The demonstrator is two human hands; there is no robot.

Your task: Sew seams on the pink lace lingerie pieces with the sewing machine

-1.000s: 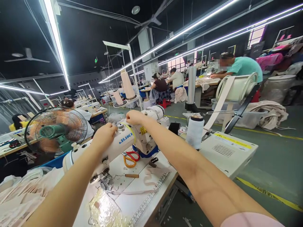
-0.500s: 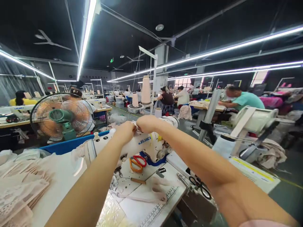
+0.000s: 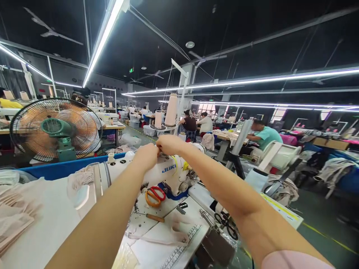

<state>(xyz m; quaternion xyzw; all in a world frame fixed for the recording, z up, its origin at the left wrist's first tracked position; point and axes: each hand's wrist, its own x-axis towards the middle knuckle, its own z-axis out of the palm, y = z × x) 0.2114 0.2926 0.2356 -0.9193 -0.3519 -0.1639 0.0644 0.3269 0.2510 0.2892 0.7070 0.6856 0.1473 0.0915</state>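
Note:
Over the arm of a white sewing machine (image 3: 116, 172), my left hand (image 3: 147, 156) and my right hand (image 3: 169, 145) meet fingertip to fingertip, both closed in a pinch. A fine thread (image 3: 152, 138) comes down to the fingers from the cone stand; its end between the fingertips is too small to see clearly. Behind the hands stand a large beige thread cone (image 3: 171, 111) and a smaller cone (image 3: 158, 120). Below, on the machine bed, lie scissors with orange and red handles (image 3: 153, 201), a wooden-handled tool (image 3: 155, 217) and a strip of pale fabric (image 3: 179, 236).
A big fan (image 3: 56, 129) stands at the left behind a blue bin edge (image 3: 70, 164). Pale fabric pieces (image 3: 17, 216) lie at the left. Black scissors (image 3: 227, 226) hang by the table's right edge. A co-worker in a turquoise shirt (image 3: 269, 134) sits farther back.
The view has turned a little to the right and tilted up, so the fan and machine sit further left. Both hands stay pinched together above the machine.

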